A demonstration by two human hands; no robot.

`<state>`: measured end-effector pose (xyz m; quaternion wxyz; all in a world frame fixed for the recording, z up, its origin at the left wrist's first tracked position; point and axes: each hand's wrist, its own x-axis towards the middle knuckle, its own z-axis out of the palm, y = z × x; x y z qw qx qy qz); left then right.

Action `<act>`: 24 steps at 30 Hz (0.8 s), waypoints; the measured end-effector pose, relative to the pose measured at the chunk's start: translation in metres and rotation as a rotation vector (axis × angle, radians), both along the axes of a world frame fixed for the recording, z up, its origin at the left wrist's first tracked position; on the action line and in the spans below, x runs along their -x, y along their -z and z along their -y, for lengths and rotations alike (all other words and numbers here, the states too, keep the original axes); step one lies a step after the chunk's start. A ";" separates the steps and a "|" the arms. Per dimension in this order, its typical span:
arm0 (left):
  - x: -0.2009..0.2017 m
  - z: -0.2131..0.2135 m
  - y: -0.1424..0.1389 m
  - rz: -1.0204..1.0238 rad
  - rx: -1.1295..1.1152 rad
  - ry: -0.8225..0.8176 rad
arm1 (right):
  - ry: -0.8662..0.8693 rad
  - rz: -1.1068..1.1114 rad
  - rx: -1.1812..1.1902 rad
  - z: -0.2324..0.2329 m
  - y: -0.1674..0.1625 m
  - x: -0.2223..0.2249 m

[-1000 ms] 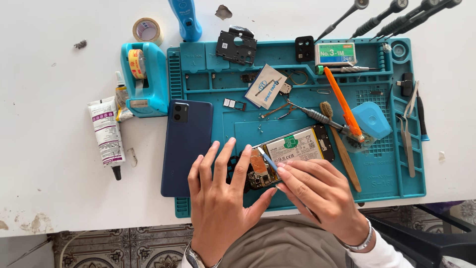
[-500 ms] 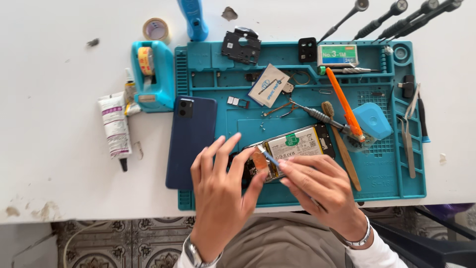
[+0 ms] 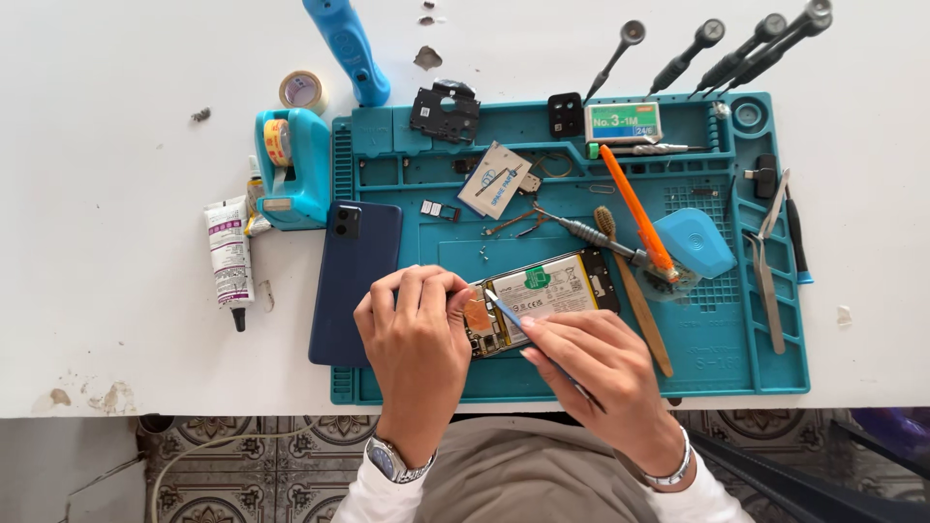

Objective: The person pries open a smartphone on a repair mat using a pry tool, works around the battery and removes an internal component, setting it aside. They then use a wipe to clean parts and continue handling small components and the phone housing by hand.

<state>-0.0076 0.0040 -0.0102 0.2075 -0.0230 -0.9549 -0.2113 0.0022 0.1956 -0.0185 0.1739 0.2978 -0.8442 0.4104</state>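
Right hand [image 3: 591, 358]: pinches a thin blue pry tool [image 3: 506, 310], tip on the board.
Left hand [image 3: 417, 334]: fingers curled, pressing down the opened phone [image 3: 538, 300] between both hands.
Progress: back cover [image 3: 354, 281] off, left of left hand; battery still seated.
Axis: phone's length runs left-right, tilted up rightward.
Beyond: teal mat [image 3: 775, 368].

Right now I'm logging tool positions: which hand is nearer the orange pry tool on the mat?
Right. The right hand lies just below-left of the orange pry tool, holding a thin blue tool. The left hand is farther left, on the opened phone.
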 end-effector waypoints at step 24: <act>0.002 0.008 -0.019 0.137 0.039 0.081 | -0.040 0.031 0.069 -0.008 0.000 0.000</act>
